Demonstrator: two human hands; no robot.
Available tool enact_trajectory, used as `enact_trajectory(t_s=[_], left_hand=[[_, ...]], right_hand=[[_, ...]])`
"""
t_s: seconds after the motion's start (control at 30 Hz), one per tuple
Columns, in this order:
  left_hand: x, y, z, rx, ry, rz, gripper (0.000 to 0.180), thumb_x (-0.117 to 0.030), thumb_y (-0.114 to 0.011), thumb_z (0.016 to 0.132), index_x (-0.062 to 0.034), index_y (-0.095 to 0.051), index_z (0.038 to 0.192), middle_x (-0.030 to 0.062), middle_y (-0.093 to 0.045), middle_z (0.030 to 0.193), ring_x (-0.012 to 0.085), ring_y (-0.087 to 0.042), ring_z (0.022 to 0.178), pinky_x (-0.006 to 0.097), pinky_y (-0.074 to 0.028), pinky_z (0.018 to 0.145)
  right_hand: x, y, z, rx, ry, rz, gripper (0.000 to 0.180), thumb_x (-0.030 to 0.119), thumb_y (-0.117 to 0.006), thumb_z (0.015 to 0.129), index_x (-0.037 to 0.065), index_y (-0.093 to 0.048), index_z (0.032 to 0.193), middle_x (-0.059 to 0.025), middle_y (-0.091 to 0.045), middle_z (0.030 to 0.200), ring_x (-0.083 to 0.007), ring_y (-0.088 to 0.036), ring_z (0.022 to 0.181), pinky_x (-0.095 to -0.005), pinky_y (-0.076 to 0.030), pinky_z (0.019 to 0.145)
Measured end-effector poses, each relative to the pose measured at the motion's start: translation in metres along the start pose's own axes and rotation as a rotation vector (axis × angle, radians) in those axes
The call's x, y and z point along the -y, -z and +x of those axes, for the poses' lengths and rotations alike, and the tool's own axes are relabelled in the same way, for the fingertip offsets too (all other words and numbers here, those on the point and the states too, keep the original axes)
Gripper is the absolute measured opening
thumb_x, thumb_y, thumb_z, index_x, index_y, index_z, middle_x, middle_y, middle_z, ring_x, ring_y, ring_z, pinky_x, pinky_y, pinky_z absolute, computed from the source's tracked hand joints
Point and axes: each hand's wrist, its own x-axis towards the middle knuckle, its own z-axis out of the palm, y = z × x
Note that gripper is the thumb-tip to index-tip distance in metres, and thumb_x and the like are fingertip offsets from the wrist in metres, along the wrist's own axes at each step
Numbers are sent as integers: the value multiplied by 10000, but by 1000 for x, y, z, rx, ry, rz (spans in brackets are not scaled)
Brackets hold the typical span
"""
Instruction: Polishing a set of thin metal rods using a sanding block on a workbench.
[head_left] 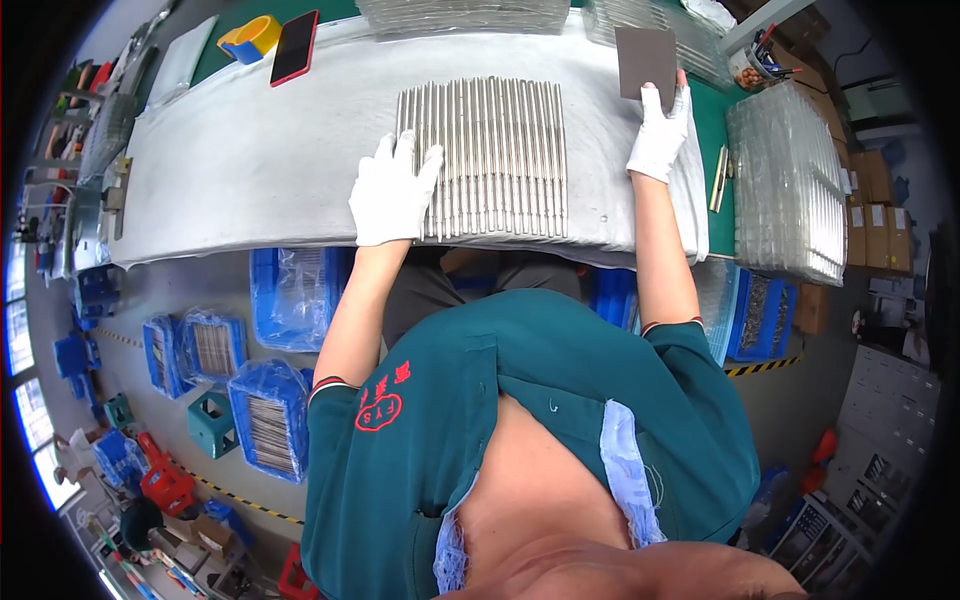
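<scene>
The left hand (pixel 392 190), gloved in white, lay flat and unclenched on the near left corner of the rods (pixel 485 158), palm down, fingers spread over the first few of them. The right hand (pixel 660 130), also gloved, pinched the lower edge of a dark square pad (pixel 645 60) and held it up, well off to the right of the rods. The rods lay side by side in one tight row on a grey cloth (pixel 250 170), between the two hands and nearer the left.

The left palm hid the rod ends beneath it. Stacked clear trays (pixel 790 190) at the right blurred into one mass. A phone (pixel 294 47) and a tape roll (pixel 250 38) sat at the cloth's far left edge. Blue bins (pixel 265 415) on the floor held metal parts wrapped in plastic, too small to make out.
</scene>
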Motion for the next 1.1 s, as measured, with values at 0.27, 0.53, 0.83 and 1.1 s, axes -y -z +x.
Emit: enact_trajectory(t_s=[0.27, 0.53, 0.83, 1.1], left_hand=[[16, 13, -45, 72, -299, -120, 745, -650, -680, 721, -143, -628, 1264, 136, -576, 1332, 389, -519, 1224, 571, -315, 1057], [14, 11, -40, 121, -381, -56, 871, -744, -624, 686, -195, -558, 1358, 128, -521, 1398, 410, -456, 1285, 646, -253, 1065], [5, 11, -46, 136, -480, -121, 818, -687, -603, 743, -140, -555, 1349, 125, -529, 1389, 365, -469, 1276, 581, -323, 1055], [7, 11, -28, 155, -540, -205, 853, -665, -630, 706, -80, -560, 1323, 126, -549, 1357, 367, -469, 1265, 507, -315, 1076]], right_hand=[[-1, 4, 0, -21, 9, -5, 566, 84, -661, 905, 17, -439, 1422, -90, -513, 1375, -171, -491, 1241, -293, -374, 1059], [0, 3, 0, -10, -46, 63, 582, 62, -653, 898, 6, -427, 1432, -88, -507, 1386, -173, -490, 1247, -289, -381, 1052], [4, 0, -2, 10, -26, 67, 556, 86, -661, 906, 24, -448, 1416, -88, -512, 1374, -175, -494, 1234, -293, -388, 1049], [11, -3, -7, 44, -32, -2, 574, 92, -663, 902, 32, -444, 1429, -85, -521, 1377, -170, -500, 1236, -291, -378, 1057]])
